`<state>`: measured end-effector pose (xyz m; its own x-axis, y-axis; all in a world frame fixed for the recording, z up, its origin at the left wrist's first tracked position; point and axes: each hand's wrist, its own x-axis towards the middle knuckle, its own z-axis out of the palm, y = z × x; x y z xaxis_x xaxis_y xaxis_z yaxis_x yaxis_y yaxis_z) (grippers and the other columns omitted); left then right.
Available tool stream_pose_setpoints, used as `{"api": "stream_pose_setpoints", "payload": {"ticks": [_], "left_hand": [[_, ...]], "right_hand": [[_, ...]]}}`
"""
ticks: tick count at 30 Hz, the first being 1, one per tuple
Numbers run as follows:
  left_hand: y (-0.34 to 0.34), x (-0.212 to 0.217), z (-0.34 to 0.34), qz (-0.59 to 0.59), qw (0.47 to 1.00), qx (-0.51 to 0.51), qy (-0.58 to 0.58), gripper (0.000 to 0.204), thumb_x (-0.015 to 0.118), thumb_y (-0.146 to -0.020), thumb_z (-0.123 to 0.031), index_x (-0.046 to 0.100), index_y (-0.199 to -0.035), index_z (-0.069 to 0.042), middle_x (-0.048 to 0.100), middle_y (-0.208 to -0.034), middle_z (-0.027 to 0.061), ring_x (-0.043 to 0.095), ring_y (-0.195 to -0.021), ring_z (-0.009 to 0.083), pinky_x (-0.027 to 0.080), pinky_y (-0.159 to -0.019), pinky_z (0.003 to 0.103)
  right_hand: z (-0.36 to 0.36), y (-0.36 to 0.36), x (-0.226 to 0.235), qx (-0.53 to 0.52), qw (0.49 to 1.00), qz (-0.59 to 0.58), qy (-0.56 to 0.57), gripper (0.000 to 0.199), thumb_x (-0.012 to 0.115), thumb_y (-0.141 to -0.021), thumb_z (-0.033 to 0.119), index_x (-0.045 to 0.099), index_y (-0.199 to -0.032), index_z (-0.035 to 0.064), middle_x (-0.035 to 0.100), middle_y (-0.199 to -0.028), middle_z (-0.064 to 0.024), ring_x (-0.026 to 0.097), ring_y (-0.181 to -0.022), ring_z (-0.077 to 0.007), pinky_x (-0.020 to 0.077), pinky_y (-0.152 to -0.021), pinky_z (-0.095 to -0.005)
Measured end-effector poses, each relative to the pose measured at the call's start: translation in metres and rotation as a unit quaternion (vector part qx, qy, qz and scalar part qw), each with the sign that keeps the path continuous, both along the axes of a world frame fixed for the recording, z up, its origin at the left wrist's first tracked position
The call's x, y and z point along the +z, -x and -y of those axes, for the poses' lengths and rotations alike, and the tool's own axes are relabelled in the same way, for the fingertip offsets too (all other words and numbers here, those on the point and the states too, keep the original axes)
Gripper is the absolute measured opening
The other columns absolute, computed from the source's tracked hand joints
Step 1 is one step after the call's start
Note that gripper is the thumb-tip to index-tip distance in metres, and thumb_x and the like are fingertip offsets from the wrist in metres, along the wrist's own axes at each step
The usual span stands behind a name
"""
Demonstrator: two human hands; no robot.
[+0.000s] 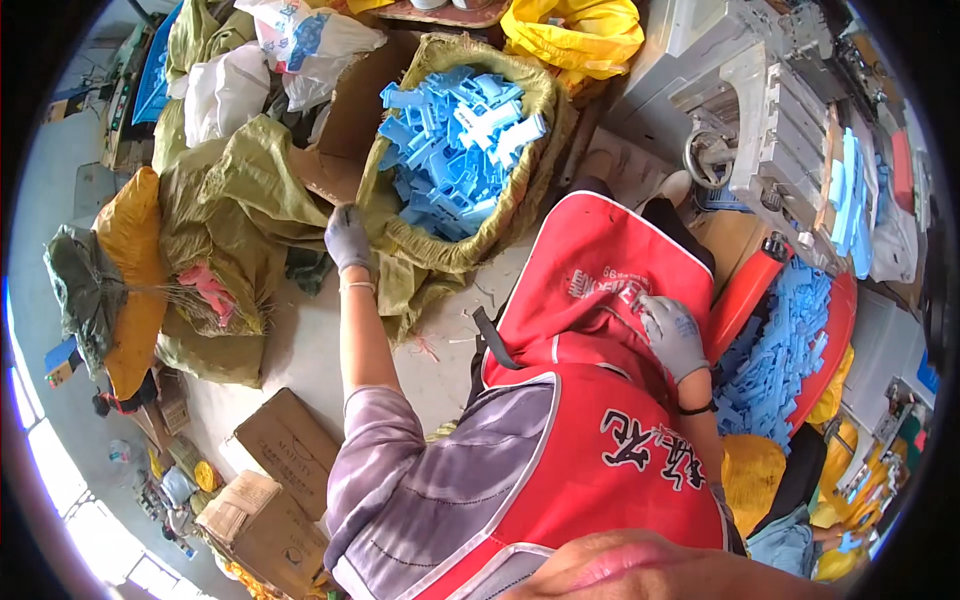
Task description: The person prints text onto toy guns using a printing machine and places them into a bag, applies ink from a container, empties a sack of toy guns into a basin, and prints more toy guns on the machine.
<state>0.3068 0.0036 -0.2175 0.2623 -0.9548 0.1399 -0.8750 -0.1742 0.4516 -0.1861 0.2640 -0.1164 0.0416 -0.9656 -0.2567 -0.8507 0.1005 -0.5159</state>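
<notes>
My left hand (348,238), in a grey glove, is closed on the edge of a green woven sack (468,256) at the near left corner of a bin-like container. The sack lines this container and folds over its rim. Light blue moulded plastic pieces (450,150) fill it in a loose heap. My right hand (675,338), gloved in grey too, lies on the red apron (600,260) over my lap, fingers stretched out and apparently holding nothing. Beside it, on the right, a red tub (838,325) contains more blue pieces (775,355).
Green woven sacks (215,250) and an orange-yellow sack (130,280) lie at left. Cardboard boxes (285,440) stand nearer on the floor. A yellow bag (575,35) is behind the container. A grey machine with a handwheel (710,160) stands at far right; another person (785,545) sits at lower right.
</notes>
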Motion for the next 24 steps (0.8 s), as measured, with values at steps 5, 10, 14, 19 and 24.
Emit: {"api": "stream_pose_setpoints", "payload": {"ticks": [5, 10, 14, 19, 24], "left_hand": [[0.007, 0.006, 0.048, 0.063, 0.990, -0.126, 0.016, 0.024, 0.062, -0.083, -0.022, 0.065, -0.101, -0.005, 0.064, -0.104, 0.0153, 0.060, -0.097, 0.0335, 0.048, -0.085, 0.039], [0.030, -0.014, 0.076, 0.119, 0.976, -0.061, -0.171, 0.046, 0.065, -0.080, -0.038, 0.062, -0.114, -0.006, 0.062, -0.115, 0.0182, 0.058, -0.109, 0.0351, 0.046, -0.092, 0.042], [0.013, -0.026, 0.093, 0.101, 0.984, -0.059, -0.134, 0.030, 0.060, -0.085, -0.029, 0.067, -0.105, -0.009, 0.068, -0.094, 0.0172, 0.064, -0.092, 0.0339, 0.049, -0.081, 0.041], [0.047, 0.043, 0.079, -0.089, 0.991, -0.091, 0.046, 0.020, 0.061, -0.087, -0.019, 0.067, -0.101, -0.006, 0.068, -0.082, 0.0134, 0.059, -0.067, 0.0238, 0.049, -0.067, 0.033], [0.001, 0.037, 0.050, -0.314, 0.941, 0.084, 0.092, 0.025, 0.059, -0.090, -0.018, 0.065, -0.104, 0.002, 0.067, -0.084, 0.0044, 0.055, -0.070, 0.0118, 0.048, -0.067, 0.028]], "right_hand": [[-0.010, -0.009, -0.004, -0.020, 1.000, 0.011, -0.013, 0.028, 0.053, -0.088, 0.019, 0.060, -0.112, 0.0062, 0.062, -0.105, -0.0141, 0.058, -0.097, -0.0323, 0.0445, -0.088, -0.0421], [-0.019, -0.004, 0.003, -0.057, 0.998, 0.014, -0.001, 0.028, 0.054, -0.087, 0.018, 0.060, -0.112, 0.0068, 0.062, -0.104, -0.0148, 0.057, -0.098, -0.0333, 0.0447, -0.088, -0.0431], [-0.028, 0.002, 0.002, -0.067, 0.998, 0.006, -0.008, 0.028, 0.054, -0.087, 0.018, 0.060, -0.112, 0.0068, 0.061, -0.105, -0.0149, 0.057, -0.099, -0.0331, 0.0446, -0.089, -0.0430], [-0.032, 0.004, -0.005, -0.078, 0.995, 0.013, -0.058, 0.030, 0.055, -0.087, 0.019, 0.060, -0.113, 0.0060, 0.061, -0.107, -0.0152, 0.056, -0.102, -0.0325, 0.0442, -0.090, -0.0423], [-0.007, 0.005, -0.011, -0.057, 0.997, 0.029, -0.035, 0.029, 0.055, -0.087, 0.019, 0.060, -0.112, 0.0061, 0.062, -0.105, -0.0149, 0.058, -0.099, -0.0329, 0.0450, -0.089, -0.0418]]}}
